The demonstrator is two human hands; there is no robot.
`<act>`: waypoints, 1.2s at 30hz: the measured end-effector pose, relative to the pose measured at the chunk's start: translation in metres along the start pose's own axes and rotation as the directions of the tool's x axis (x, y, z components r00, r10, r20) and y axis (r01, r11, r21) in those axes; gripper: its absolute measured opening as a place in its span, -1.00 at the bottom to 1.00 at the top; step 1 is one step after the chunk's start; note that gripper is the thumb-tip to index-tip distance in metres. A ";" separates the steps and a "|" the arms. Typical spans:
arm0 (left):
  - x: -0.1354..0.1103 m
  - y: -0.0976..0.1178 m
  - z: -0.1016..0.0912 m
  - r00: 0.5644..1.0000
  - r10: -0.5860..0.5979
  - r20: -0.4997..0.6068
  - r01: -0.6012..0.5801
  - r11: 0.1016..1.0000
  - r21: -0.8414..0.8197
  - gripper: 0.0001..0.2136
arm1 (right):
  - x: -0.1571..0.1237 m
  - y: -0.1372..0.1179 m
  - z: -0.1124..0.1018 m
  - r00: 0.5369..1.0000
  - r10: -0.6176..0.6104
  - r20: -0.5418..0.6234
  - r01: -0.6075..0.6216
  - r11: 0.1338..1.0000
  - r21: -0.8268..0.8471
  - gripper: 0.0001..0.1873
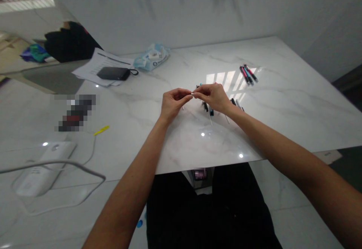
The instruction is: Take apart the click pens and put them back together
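My left hand (172,104) and my right hand (212,96) meet above the middle of the white marble table (283,102). Both are closed in a pinch on the ends of a small thin white piece (192,94), too small to name. Under and just behind my right hand lie loose pen parts (209,109), dark caps and thin white refills, partly hidden by the hand. A small group of assembled pens (248,74), pink, teal and black, lies further back to the right.
At the back left lie papers (96,66) with a black case (113,73) on them, beside a blue wipes pack (152,57). A yellow strip (101,130) lies left of my left arm. A white device with a cable (39,173) sits lower left. The table's front edge is near my lap.
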State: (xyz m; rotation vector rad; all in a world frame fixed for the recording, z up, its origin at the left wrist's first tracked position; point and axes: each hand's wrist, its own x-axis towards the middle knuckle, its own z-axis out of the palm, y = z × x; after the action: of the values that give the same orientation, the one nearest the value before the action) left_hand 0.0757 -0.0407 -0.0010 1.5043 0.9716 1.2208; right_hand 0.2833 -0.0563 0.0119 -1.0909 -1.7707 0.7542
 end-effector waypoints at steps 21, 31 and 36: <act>-0.002 -0.002 0.001 0.998 0.043 0.048 -0.046 0.997 0.068 -0.54 | 0.000 0.006 -0.004 0.996 -0.011 0.092 0.028 0.983 -0.182 -0.49; -0.002 -0.003 0.000 0.998 0.046 0.044 -0.050 0.995 0.087 -0.55 | 0.000 0.008 0.000 0.996 -0.079 0.037 0.084 0.986 -0.146 -0.70; -0.001 -0.003 0.000 0.999 0.019 0.035 -0.021 0.997 0.070 -0.49 | 0.001 0.010 -0.002 0.992 -0.117 0.047 0.120 0.989 -0.081 -0.86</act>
State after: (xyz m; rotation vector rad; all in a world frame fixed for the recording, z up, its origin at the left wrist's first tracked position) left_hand 0.0756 -0.0411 -0.0044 1.5878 0.9879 1.1824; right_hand 0.2887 -0.0512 0.0048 -1.0210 -1.8995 0.6393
